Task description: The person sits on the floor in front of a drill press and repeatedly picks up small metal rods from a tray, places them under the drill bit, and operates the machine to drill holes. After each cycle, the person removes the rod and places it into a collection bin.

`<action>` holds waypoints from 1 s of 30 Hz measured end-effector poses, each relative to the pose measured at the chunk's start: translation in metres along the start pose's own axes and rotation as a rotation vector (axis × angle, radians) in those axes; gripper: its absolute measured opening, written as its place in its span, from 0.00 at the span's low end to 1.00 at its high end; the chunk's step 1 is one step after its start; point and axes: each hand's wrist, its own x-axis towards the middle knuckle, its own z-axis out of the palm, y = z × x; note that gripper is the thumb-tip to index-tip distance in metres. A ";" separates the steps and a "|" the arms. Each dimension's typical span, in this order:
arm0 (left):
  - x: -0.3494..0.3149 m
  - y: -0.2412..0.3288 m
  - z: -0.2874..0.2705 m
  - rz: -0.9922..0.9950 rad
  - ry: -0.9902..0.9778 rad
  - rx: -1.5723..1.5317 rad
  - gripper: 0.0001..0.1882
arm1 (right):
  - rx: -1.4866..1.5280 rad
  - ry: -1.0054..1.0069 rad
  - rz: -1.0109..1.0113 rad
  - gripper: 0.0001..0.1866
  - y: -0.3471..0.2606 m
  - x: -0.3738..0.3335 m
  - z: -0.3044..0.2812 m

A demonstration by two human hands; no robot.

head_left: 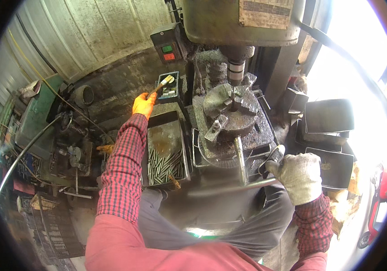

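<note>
My left hand (144, 105), in an orange glove, is closed around a wooden-handled brush (163, 83). The brush's pale end lies over a small dark bin (177, 93) with small pieces in it. My right hand (300, 178), in a grey-white knitted glove, grips the end of a T-shaped metal handle (241, 161). That handle reaches up to a round chuck (229, 119) bolted on the drill press table (202, 135). Above the chuck hangs the drill spindle (236, 70), its tip close to the jaws. Whether a workpiece sits in the jaws I cannot tell.
A metal tray (186, 156) holding several short metal rods stands left of the machine. Metal shavings coat the press table. A switch box (167, 45) with green and red buttons is behind. Dark bins (329, 116) are stacked at the right; another machine (73, 156) stands at the left.
</note>
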 end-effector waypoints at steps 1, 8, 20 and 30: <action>0.004 0.000 0.000 0.008 -0.083 -0.065 0.23 | 0.039 0.035 -0.010 0.33 0.000 0.000 -0.001; 0.001 0.013 -0.045 0.418 0.018 0.119 0.16 | 0.028 0.112 -0.074 0.32 -0.001 -0.002 0.002; -0.024 0.051 -0.070 0.796 0.108 0.483 0.13 | 0.067 0.106 -0.053 0.26 -0.001 -0.003 -0.001; -0.134 0.090 -0.088 0.949 0.134 0.119 0.11 | 0.032 0.110 -0.031 0.26 0.009 -0.007 0.006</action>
